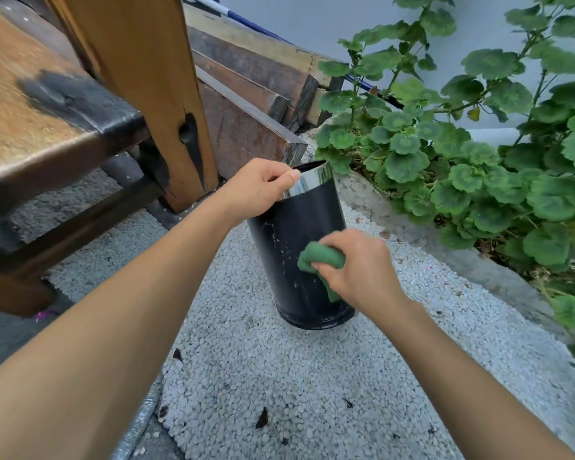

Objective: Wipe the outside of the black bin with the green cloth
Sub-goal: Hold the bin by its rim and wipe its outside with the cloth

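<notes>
A tall black bin point(289, 234) with a shiny silver rim stands tilted on pale gravel ground, its top leaning toward me. My left hand point(259, 187) grips the silver rim at the top left, thumb over the edge. My right hand point(359, 267) holds a bunched green cloth point(319, 257) pressed against the bin's lower right side. White specks and smears show on the black wall left of the cloth. The far side of the bin is hidden.
A wooden bench point(47, 127) and its thick leg point(153, 94) stand close on the left. Dark stone blocks point(246, 104) lie behind the bin. A leafy green plant point(478, 161) in a raised bed fills the right side. Dry leaves lie on the gravel point(279, 376).
</notes>
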The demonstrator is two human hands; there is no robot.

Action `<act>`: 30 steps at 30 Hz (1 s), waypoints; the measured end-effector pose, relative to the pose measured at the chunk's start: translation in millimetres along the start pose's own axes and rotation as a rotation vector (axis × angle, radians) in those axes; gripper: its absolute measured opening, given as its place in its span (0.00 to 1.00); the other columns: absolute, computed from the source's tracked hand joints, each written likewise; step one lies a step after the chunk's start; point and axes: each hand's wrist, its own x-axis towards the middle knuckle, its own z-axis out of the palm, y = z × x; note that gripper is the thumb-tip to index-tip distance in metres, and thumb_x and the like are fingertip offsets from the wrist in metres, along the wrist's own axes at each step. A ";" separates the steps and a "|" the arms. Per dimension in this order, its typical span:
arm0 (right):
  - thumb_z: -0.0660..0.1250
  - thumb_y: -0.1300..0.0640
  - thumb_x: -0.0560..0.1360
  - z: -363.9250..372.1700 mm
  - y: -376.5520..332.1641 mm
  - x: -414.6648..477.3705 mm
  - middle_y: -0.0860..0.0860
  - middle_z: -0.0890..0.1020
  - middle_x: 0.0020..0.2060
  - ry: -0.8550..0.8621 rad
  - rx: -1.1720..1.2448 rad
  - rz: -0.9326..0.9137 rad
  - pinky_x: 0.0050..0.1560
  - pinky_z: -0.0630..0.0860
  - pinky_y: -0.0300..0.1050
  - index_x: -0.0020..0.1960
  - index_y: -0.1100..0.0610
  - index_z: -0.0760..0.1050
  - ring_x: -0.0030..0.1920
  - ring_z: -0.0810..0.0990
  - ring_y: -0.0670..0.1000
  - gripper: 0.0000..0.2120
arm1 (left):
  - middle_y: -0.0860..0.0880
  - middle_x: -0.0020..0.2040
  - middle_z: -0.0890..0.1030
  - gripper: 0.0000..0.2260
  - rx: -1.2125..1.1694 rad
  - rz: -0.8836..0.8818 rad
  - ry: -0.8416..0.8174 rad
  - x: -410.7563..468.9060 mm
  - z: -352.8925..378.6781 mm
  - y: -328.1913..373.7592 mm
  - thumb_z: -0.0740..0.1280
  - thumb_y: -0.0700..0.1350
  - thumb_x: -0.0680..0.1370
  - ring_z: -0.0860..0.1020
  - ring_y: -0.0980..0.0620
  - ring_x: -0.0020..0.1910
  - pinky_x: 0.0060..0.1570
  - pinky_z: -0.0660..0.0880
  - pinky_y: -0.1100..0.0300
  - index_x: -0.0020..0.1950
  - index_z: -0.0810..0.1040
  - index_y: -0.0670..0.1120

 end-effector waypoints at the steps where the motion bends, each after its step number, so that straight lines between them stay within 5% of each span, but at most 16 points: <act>1: 0.78 0.51 0.70 5.7 5.9 -11.9 0.47 0.82 0.45 -0.034 -0.018 0.005 0.50 0.78 0.48 0.50 0.47 0.84 0.45 0.81 0.52 0.10 | 0.45 0.35 0.60 0.22 0.005 0.001 0.011 1.5 0.2 -1.6 0.60 0.51 0.85 0.58 0.53 0.32 0.38 0.56 0.56 0.37 0.63 0.39; 6: 0.78 0.50 0.70 9.1 18.7 -38.2 0.46 0.82 0.44 -0.154 -0.063 0.086 0.51 0.77 0.47 0.50 0.46 0.85 0.46 0.81 0.51 0.10 | 0.46 0.35 0.61 0.23 0.002 -0.005 0.029 6.6 2.5 -5.6 0.60 0.53 0.85 0.59 0.50 0.34 0.41 0.58 0.55 0.37 0.62 0.40; 10: 0.79 0.48 0.69 -26.5 12.0 -2.6 0.40 0.83 0.41 -0.047 0.053 0.126 0.46 0.74 0.42 0.47 0.43 0.86 0.44 0.80 0.46 0.08 | 0.45 0.35 0.61 0.22 -0.028 -0.005 0.002 3.2 4.5 -3.9 0.61 0.53 0.85 0.60 0.50 0.35 0.41 0.58 0.55 0.37 0.64 0.40; 14: 0.82 0.50 0.67 -70.0 -4.5 38.2 0.46 0.78 0.66 -0.044 0.026 -0.060 0.67 0.72 0.49 0.50 0.47 0.86 0.63 0.78 0.51 0.13 | 0.45 0.39 0.71 0.21 0.036 0.000 -0.127 -4.0 12.3 4.8 0.61 0.50 0.85 0.68 0.52 0.39 0.44 0.66 0.55 0.47 0.76 0.31; 16: 0.82 0.51 0.66 -79.5 -11.5 46.7 0.46 0.76 0.71 -0.143 -0.012 -0.117 0.69 0.71 0.49 0.49 0.49 0.85 0.67 0.77 0.52 0.13 | 0.48 0.35 0.74 0.18 0.109 0.056 -0.151 -10.8 20.8 12.1 0.62 0.48 0.85 0.70 0.54 0.36 0.40 0.67 0.57 0.44 0.78 0.36; 19: 0.82 0.51 0.67 -83.2 -11.9 47.3 0.46 0.83 0.62 -0.255 -0.026 -0.089 0.63 0.75 0.52 0.46 0.49 0.82 0.61 0.80 0.53 0.12 | 0.57 0.29 0.73 0.16 0.199 0.129 -0.142 -20.9 31.1 16.7 0.62 0.49 0.85 0.69 0.60 0.30 0.35 0.65 0.62 0.38 0.77 0.50; 22: 0.82 0.51 0.67 -85.4 -6.8 40.9 0.47 0.85 0.50 -0.257 -0.021 -0.074 0.54 0.78 0.52 0.45 0.47 0.81 0.49 0.80 0.52 0.11 | 0.57 0.27 0.72 0.20 0.257 0.123 -0.170 -26.8 26.7 9.3 0.60 0.57 0.84 0.70 0.60 0.28 0.32 0.63 0.67 0.33 0.73 0.52; 25: 0.81 0.50 0.67 -85.5 -1.9 31.1 0.48 0.84 0.46 -0.247 -0.015 -0.074 0.48 0.79 0.50 0.43 0.46 0.80 0.44 0.79 0.51 0.11 | 0.51 0.28 0.67 0.26 0.468 0.163 -0.216 -33.6 12.3 -10.2 0.53 0.60 0.85 0.65 0.55 0.28 0.34 0.63 0.57 0.32 0.65 0.47; 30: 0.80 0.52 0.69 -82.1 4.8 19.2 0.48 0.83 0.44 -0.218 0.007 -0.106 0.47 0.78 0.52 0.45 0.47 0.77 0.44 0.78 0.52 0.12 | 0.48 0.38 0.73 0.22 0.616 0.238 -0.232 -44.6 -0.2 -25.7 0.49 0.59 0.86 0.72 0.50 0.41 0.48 0.70 0.50 0.41 0.70 0.47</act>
